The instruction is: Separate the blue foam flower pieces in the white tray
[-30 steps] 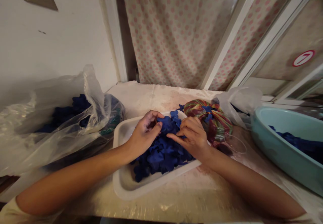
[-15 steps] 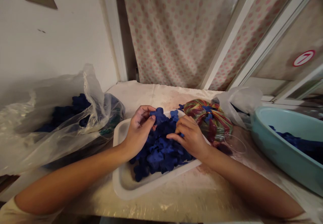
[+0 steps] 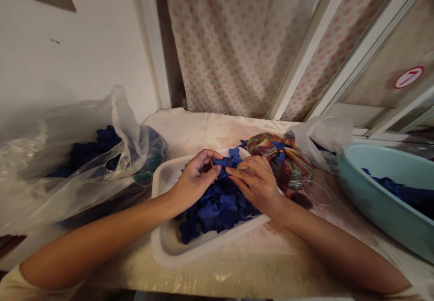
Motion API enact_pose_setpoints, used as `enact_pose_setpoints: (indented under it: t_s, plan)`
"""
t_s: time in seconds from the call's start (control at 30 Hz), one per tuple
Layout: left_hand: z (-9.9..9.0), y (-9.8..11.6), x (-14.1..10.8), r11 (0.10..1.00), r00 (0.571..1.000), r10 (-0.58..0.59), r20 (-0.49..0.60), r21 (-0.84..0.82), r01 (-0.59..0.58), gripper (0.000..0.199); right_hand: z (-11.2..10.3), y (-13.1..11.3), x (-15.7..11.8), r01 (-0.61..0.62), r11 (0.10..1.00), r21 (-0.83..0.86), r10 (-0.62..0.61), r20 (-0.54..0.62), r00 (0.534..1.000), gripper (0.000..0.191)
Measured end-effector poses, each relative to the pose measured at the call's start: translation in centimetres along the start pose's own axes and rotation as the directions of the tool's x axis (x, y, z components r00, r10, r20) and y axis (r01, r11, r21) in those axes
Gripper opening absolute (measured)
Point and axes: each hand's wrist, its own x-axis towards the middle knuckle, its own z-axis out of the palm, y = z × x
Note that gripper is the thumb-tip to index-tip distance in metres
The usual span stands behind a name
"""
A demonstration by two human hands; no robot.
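Observation:
Between my two hands is a blue fabric flower (image 3: 224, 162), held over a heap of the same flowers. My left hand (image 3: 199, 174) pinches its left side between thumb and fingers. Thumb and fingertips of my right hand (image 3: 257, 181) close on its right edge. Below lies the pile of blue flowers (image 3: 213, 213), filling much of a white tray (image 3: 166, 256). Part of the pile is hidden behind my hands.
On the left, a clear plastic bag (image 3: 127, 143) holds more blue pieces. A striped bundle in plastic (image 3: 288, 161) sits right of the tray, near a thin clear ring (image 3: 317, 192). A light blue basin (image 3: 366, 210) with blue pieces stands at the far right.
Both hands have come closer together. My left hand has moved down and right with the flower, and my right hand has closed its fingertips on the flower's edge.

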Motion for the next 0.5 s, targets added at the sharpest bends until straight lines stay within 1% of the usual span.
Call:
enact_pose_setpoints:
  t_s: [0.1,0.27,0.37,0.43,0.5]
  plan:
    - [-0.01,-0.01,-0.01,1.0,1.0,-0.003,0.002,0.018,0.003,0.015,0.02,-0.07,-0.13,-0.015,1.0,0.019,0.015,-0.031,0.999,0.018]
    - [-0.03,0.05,-0.01,0.999,1.0,0.016,0.01,0.042,-0.016,0.014,0.1,-0.19,-0.2,0.005,1.0,-0.017,-0.005,0.0,1.0,0.009]
    - [-0.11,-0.01,-0.01,0.998,0.999,0.032,0.014,0.059,-0.033,0.014,0.07,-0.23,-0.06,-0.017,1.0,-0.023,0.018,0.039,0.999,0.015]
    - [-0.17,-0.1,0.01,0.997,0.999,0.043,-0.002,0.067,-0.042,0.015,-0.07,-0.25,0.15,-0.089,0.995,0.036,0.085,0.088,0.992,0.019]
    - [-0.18,-0.21,0.01,0.995,0.997,0.064,-0.033,0.074,-0.061,0.015,-0.27,-0.25,0.42,-0.227,0.961,0.155,0.202,0.163,0.966,0.018]
